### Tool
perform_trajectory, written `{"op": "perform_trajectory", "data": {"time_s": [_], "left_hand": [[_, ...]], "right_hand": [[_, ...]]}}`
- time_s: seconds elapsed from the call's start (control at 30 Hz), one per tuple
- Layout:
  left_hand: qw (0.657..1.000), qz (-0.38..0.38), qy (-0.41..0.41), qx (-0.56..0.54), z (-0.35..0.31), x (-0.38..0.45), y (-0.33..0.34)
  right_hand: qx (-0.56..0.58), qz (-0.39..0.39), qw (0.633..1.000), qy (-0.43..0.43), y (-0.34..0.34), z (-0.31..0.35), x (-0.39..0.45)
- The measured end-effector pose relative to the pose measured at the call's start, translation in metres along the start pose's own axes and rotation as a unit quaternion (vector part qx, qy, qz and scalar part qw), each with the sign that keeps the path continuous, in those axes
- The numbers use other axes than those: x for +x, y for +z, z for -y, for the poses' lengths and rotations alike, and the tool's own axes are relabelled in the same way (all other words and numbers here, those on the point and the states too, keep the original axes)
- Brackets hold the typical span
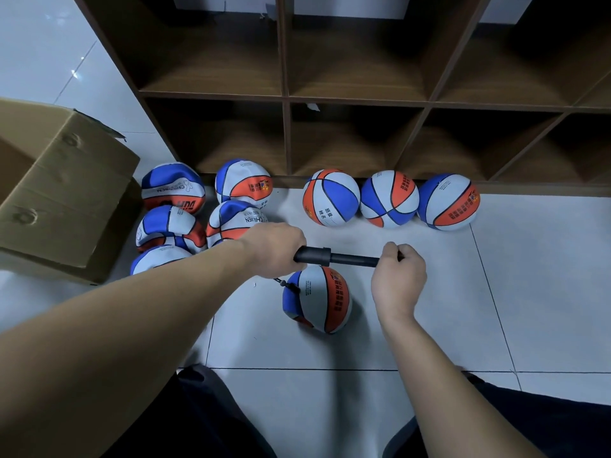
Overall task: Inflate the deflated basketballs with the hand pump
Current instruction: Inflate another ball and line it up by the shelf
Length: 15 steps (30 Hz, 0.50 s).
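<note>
A black hand pump (334,258) lies level above a blue, white and orange basketball (319,299) on the floor. My left hand (276,247) grips the pump's barrel at its left end. My right hand (398,274) grips the pump's handle at the right end, with the rod partly drawn out. A short black hose (287,285) runs from the pump down to the ball's left side. Several limp, dented basketballs (172,226) are piled at the left. Three round, full basketballs (388,200) stand in a row against the shelf.
A dark wooden cubby shelf (357,100) fills the back. An open cardboard box (59,193) stands at the left beside the limp balls. The floor is light tile (529,276). My knees in dark trousers show at the bottom edge.
</note>
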<state>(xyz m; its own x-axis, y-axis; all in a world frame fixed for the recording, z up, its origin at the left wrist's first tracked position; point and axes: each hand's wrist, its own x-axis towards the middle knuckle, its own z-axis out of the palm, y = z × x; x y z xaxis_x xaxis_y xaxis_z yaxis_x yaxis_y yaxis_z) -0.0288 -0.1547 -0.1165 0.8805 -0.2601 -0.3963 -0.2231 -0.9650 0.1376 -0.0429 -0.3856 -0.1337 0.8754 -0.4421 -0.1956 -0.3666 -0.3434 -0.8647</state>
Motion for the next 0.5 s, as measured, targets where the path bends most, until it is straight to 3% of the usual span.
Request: {"op": "perform_trajectory", "data": {"time_s": [0.5], "left_hand": [[1.000, -0.005, 0.023, 0.008, -0.023, -0.001, 0.001]], "right_hand": [[-0.026, 0.082, 0.995, -0.053, 0.022, -0.001, -0.032]]}}
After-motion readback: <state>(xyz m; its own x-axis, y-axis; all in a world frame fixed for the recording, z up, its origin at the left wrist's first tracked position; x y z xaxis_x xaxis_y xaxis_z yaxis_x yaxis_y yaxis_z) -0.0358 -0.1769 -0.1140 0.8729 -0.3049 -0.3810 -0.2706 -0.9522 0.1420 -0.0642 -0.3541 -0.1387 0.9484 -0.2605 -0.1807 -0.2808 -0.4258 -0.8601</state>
